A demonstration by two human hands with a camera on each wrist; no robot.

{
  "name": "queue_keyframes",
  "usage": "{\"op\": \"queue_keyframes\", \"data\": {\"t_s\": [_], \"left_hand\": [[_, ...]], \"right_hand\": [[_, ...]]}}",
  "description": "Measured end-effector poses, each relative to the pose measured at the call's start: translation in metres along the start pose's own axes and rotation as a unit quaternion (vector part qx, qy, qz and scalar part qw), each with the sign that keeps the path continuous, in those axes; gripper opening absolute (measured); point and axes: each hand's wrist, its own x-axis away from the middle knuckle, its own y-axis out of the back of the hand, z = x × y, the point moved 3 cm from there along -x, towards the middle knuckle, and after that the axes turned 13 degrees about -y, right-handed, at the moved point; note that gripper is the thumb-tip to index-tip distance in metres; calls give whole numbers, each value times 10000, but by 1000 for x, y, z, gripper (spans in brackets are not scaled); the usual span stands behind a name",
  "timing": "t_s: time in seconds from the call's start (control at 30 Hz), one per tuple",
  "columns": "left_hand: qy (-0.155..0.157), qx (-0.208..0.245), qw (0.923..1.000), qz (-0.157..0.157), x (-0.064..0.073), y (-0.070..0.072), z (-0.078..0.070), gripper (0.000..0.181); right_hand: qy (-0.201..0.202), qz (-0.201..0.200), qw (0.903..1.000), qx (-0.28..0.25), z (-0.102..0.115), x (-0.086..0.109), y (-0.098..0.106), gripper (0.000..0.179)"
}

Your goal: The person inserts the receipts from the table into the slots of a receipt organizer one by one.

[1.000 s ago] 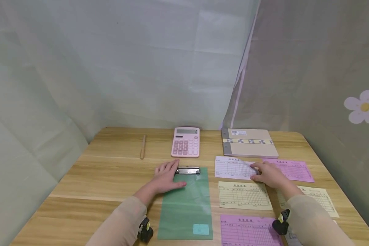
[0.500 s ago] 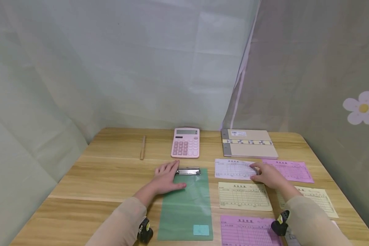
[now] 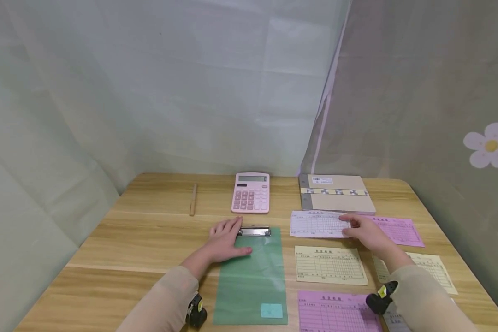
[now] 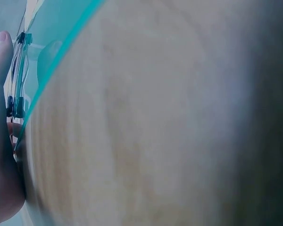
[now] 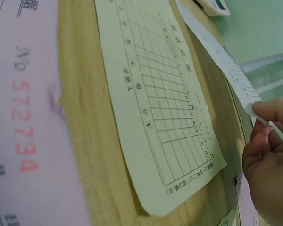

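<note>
My left hand (image 3: 223, 242) lies with spread fingers across the upper left corner of a green clipboard (image 3: 251, 276), its fingertips beside the metal clip (image 3: 254, 231). In the right wrist view, thumb and fingers of my right hand (image 5: 271, 155) pinch the edge of a white receipt slip (image 5: 226, 63), whose held end is lifted off the table. The head view shows this hand (image 3: 369, 234) at the slip's right end. Below the white slip lies a yellow receipt slip (image 3: 331, 265); a purple slip (image 3: 336, 311) lies nearer to me.
A pink calculator (image 3: 251, 193) lies behind the clipboard, with a wooden stick-like object (image 3: 193, 200) to its left. A beige notebook (image 3: 338, 200) sits at the back right. Another purple slip (image 3: 402, 231) and another yellow slip (image 3: 433, 271) are partly behind my right arm.
My right hand has shifted slightly right and away from me, and the white slip's right end has risen with it. My left hand stays in place on the clipboard.
</note>
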Motion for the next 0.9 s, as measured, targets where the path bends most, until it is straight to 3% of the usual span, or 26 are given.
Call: {"op": "queue_keyframes", "data": {"t_s": [0.4, 0.9], "left_hand": [[39, -33, 10000, 51, 0, 0, 0, 104], [41, -21, 9999, 100, 0, 0, 0, 105]], "right_hand": [[-35, -135, 9991, -392, 2, -2, -3, 51], [608, -436, 9953, -609, 31, 5, 8, 47]]}}
